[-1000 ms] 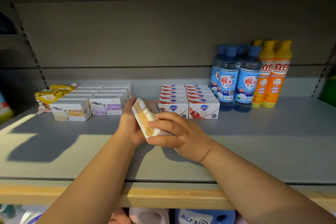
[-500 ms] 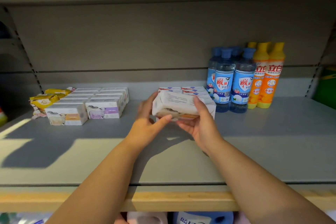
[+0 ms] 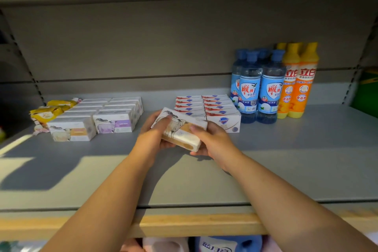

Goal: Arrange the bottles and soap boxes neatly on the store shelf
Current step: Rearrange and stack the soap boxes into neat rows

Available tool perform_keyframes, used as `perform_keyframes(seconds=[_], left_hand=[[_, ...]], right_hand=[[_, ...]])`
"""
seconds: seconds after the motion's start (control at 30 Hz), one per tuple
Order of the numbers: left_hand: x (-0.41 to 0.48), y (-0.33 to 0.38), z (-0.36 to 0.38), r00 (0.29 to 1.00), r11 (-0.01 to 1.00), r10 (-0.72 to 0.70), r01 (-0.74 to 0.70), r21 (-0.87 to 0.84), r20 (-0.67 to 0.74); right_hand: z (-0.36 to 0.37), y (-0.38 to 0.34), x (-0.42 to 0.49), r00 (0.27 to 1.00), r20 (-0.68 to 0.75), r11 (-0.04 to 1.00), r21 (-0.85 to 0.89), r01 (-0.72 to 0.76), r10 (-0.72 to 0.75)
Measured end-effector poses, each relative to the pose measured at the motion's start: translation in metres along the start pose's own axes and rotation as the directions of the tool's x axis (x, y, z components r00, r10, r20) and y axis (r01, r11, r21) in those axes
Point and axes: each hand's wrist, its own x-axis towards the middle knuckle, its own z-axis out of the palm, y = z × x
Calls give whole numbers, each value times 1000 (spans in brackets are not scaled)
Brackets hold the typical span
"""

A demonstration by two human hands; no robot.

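"立白" on the orange bottles (image 3: pixel 299 82); "雕牌" and "1次冲洗" on the blue bottles (image 3: pixel 259 90).

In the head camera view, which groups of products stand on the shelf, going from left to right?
Yellow packets → white soap boxes → soap box held in both hands → red-and-white soap boxes → blue bottles → orange bottles.

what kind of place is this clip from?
Most likely a shop aisle. A grey metal shelf carries many identical goods faced forward: rows of soap boxes, blue bottles and orange bottles. Both hands hold one soap box above it.
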Motion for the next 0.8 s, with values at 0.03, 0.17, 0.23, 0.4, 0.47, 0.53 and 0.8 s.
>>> perform_keyframes(seconds=[0.03, 0.17, 0.23, 0.4, 0.47, 0.53, 0.8], left_hand=[[2, 2, -3, 999, 999, 37, -37, 22, 21], [5, 9, -31, 981, 962, 99, -137, 234, 165], [2, 4, -40, 972, 905, 79, -162, 393, 220], [2, 2, -52, 964, 741, 81, -228, 632, 252], [3, 6, -62, 965, 669, 85, -241, 703, 250], [5, 11, -74, 975, 586, 78, -215, 781, 210], [43, 46, -79, 970, -55, -126, -217, 975, 208]], right_hand=[[-2, 1, 0, 998, -13, 998, -29, 55, -55], [-10, 6, 2, 972, 89, 958, -175, 228, -215], [-11, 9, 4, 965, 175, 940, -249, 234, -194], [-11, 17, 10, 966, 202, 906, -358, 225, -160], [-11, 21, 13, 971, 190, 862, -457, 219, -146], [-10, 25, 15, 968, 199, 763, -598, 246, -156], [-4, 22, 16, 917, 389, 207, -893, 400, -92]])
